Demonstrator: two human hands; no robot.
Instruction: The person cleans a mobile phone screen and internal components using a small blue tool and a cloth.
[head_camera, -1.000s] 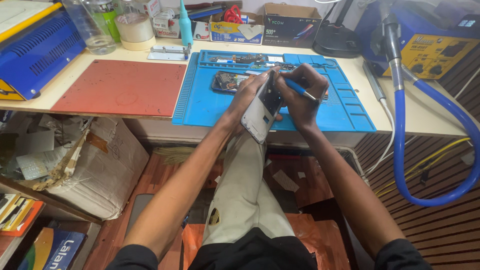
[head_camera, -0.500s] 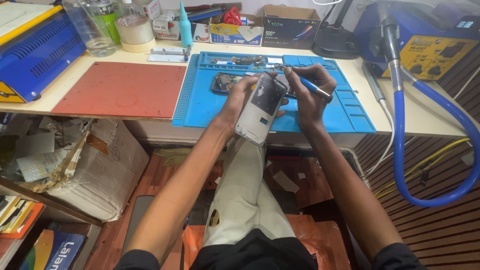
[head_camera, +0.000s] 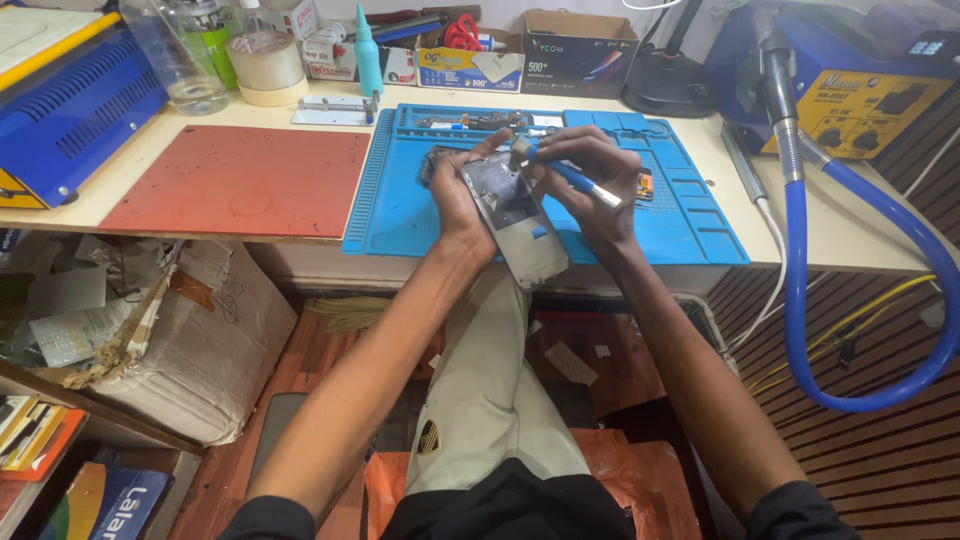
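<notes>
Your left hand (head_camera: 462, 205) grips the opened phone (head_camera: 515, 215) from its left edge, fingers curled around the frame and thumb along the near side, so the hand is closed on the device. The phone sits just above centre of the frame, held over the front edge of the blue work mat (head_camera: 420, 215) rather than lying flat on it. Its long axis runs from upper left to lower right: the top end points toward the back of the bench, the bottom end tilts down toward your lap. The open interior faces up and slightly to the right. Your right hand (head_camera: 590, 185) is immediately right of the phone, pinching a thin blue-handled tool (head_camera: 572, 178) between thumb and fingers. The tool handle trails to the lower right; its tip points up and left, meeting the phone at its upper end, near the top corner of the frame. Whether the tip is actually seated in a part there cannot be told. The right hand is therefore the working hand and is nearest the phone's top end; the left hand supports the middle of the body. The red mat (head_camera: 240, 180) lies well apart at centre left, and the blue hose (head_camera: 800, 290) hangs at the right, clear of both hands.
</notes>
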